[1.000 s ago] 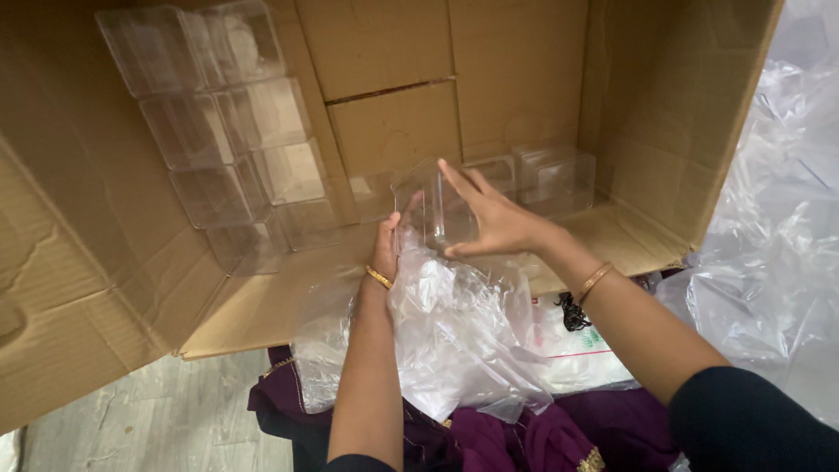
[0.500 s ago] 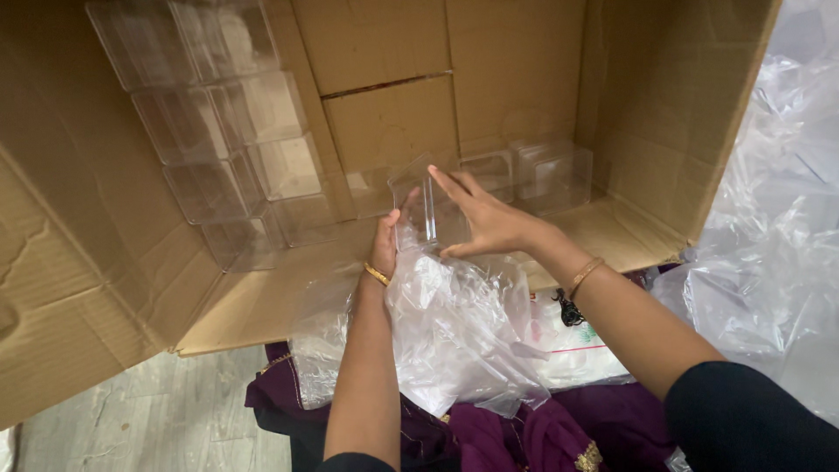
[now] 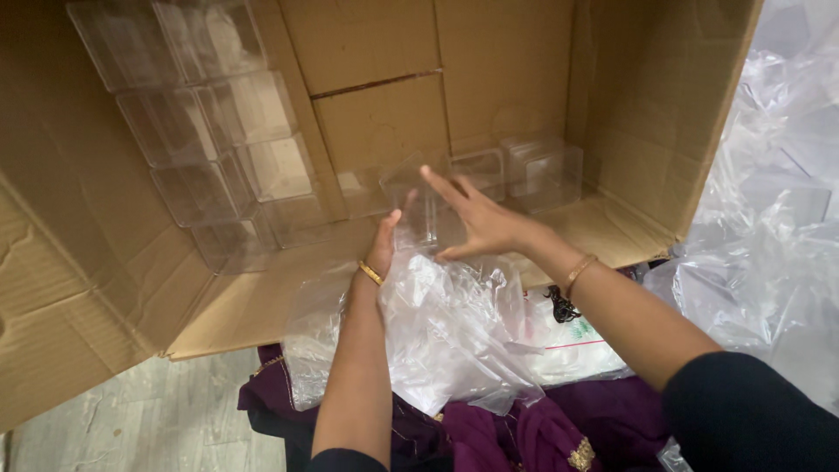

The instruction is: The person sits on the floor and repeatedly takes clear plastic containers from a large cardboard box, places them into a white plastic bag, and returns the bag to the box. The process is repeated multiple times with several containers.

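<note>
- A large cardboard box (image 3: 524, 105) lying on its side fills the view, its opening turned toward the person, with pale floor seen at the lower left
- A small clear plastic box (image 3: 426, 210) is held upright between both hands at the carton's mouth, its long axis near vertical
- The left hand (image 3: 383, 249) is pressed to its left side, fingers together
- The right hand (image 3: 481, 223) is laid on its right face, fingers straight and slightly spread; it is the nearer to the carton's floor
- Clear boxes (image 3: 210, 140) are stacked against the left inner wall, more boxes (image 3: 537, 166) at the back
- Crumpled plastic wrap (image 3: 446, 332) is spread below the wrists
</note>
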Tool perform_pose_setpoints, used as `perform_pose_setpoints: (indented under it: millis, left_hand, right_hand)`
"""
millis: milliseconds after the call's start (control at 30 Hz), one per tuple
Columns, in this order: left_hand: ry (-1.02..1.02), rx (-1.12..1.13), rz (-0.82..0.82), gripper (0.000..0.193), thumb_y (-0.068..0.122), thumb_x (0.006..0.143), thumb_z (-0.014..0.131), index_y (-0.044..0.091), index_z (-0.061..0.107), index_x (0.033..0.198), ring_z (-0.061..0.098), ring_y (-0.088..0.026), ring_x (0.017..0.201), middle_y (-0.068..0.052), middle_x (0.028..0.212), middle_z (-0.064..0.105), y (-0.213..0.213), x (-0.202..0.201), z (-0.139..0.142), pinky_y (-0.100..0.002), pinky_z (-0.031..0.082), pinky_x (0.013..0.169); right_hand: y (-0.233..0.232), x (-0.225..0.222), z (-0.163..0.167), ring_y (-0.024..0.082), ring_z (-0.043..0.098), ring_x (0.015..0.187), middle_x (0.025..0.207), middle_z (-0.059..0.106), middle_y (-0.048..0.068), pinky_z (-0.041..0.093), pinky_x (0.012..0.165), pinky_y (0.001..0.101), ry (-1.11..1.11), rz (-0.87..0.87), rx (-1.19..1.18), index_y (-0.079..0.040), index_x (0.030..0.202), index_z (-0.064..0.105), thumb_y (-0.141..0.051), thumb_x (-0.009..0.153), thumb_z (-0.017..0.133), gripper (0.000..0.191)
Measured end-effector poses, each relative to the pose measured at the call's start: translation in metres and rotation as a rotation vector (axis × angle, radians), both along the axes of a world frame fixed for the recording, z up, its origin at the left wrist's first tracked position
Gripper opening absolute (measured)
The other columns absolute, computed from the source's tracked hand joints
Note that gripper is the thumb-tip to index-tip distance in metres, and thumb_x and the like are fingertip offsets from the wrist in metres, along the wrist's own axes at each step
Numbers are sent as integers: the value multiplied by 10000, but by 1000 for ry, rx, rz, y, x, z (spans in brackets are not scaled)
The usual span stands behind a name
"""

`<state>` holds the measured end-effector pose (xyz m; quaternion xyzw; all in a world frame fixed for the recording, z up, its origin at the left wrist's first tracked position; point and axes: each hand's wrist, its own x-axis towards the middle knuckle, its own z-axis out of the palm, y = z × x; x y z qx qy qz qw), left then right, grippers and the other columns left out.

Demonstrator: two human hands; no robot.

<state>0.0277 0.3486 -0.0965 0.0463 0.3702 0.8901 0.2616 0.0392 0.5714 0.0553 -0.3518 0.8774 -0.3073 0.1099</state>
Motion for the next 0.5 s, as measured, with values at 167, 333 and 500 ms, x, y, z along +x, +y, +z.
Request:
perform_pose_setpoints:
  millis: [167,333,500]
  left_hand:
    - [-33,-106,162,772,576,979,528,144,396,1604,538,-260,1284,-148,1463,524,10,-16,-6,-406,470,1064]
    - [132,-417,254,693,497,971,569,101,450,1527,512,-219,1389,-159,1417,619,1,-20,-11,-376,313,1176]
    - [132,-506,193,662,473,962,630,88,526,1490,473,-234,1429,-160,1370,679,3,-21,-18,-394,218,1228]
  right_hand:
    - [4,-7,-9,510,320,1453,1652,93,276,314,1191,631,-96,-323,298,-282,1656,242,-747,726,672,1125]
    - [2,-29,-28,508,282,1443,1656,-48,280,125,1185,706,-5,-642,534,-62,1600,165,-834,794,606,1200]
    - [10,-38,-45,391,133,1581,1695,91,218,71,1228,729,169,-702,638,9,1637,201,-806,891,557,1161]
